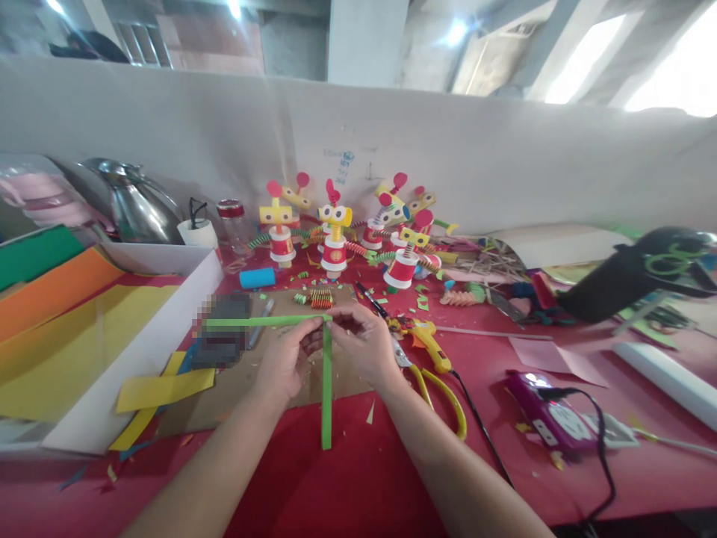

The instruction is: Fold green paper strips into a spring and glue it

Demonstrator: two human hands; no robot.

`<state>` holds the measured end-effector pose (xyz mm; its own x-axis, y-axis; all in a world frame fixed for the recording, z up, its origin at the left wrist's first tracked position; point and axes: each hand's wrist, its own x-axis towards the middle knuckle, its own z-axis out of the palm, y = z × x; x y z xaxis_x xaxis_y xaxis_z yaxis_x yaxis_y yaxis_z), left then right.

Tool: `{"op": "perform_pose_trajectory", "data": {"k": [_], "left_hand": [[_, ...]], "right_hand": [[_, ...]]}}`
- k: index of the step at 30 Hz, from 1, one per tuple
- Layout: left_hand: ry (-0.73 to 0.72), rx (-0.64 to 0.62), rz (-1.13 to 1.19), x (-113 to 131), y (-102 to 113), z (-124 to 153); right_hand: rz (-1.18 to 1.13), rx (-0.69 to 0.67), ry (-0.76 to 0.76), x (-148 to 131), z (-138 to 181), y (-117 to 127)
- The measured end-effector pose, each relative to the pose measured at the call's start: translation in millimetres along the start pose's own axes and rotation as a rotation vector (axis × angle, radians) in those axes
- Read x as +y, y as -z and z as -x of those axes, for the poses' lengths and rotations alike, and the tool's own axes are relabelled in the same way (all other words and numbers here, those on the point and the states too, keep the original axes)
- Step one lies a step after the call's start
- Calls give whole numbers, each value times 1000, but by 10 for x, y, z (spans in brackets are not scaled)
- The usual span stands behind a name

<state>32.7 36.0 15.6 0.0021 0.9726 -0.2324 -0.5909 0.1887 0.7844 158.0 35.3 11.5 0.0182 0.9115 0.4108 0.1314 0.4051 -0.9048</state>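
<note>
Two green paper strips meet at a right angle between my hands. One green strip (263, 321) reaches out to the left, and the other green strip (327, 388) hangs down toward me. My left hand (288, 355) pinches them just left of the corner. From the other side, my right hand (364, 340) grips the corner with thumb and fingers. Beneath lies a brown cardboard sheet (235, 403). Folded paper springs (320, 299) in orange and green rest just beyond my fingers.
Several paper-cup figures (334, 250) stand at the back. A yellow glue gun (430, 344) and yellow-handled scissors (456, 407) lie to the right, near a purple power strip (552, 415) with cables. At left, a white box (134, 351) holds coloured paper; a steel jug (137, 198) stands behind.
</note>
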Motion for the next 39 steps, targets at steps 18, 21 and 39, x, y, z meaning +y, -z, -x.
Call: {"op": "perform_pose_trajectory", "data": {"k": [18,21,39], "left_hand": [[12,96,53,-27,-79,72],[-49,102,65,-35,-64,44],[-23,-102,1,-70,6,37]], "right_hand": [[-53,94,-140,-20,61,-77],[-112,50,-159,-70,62,-79],[-228,12,-194,-91,41,-51]]}}
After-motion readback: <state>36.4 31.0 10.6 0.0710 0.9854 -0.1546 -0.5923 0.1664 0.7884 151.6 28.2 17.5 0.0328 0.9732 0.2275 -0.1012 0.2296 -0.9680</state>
